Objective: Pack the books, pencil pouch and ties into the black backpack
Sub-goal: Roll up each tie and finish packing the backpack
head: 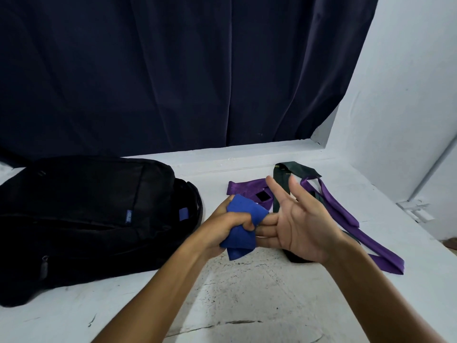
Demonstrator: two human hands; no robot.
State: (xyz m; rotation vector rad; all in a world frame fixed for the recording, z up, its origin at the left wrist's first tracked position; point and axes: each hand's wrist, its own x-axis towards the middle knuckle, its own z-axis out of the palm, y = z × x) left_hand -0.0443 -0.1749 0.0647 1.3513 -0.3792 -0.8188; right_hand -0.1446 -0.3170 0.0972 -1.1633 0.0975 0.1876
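A folded blue tie is gripped in my left hand above the white surface, just right of the black backpack. My right hand is spread open beside it, palm facing left, and two of its fingertips touch the blue fold. Behind my hands a purple tie lies across the surface, its wide end near my fingers. A dark green tie lies crossed with it. The backpack lies flat at the left. I see no books or pencil pouch.
A dark blue curtain hangs behind the white ledge. A white wall with a pipe closes off the right side. The ledge's front right edge drops away near the purple tie's tip.
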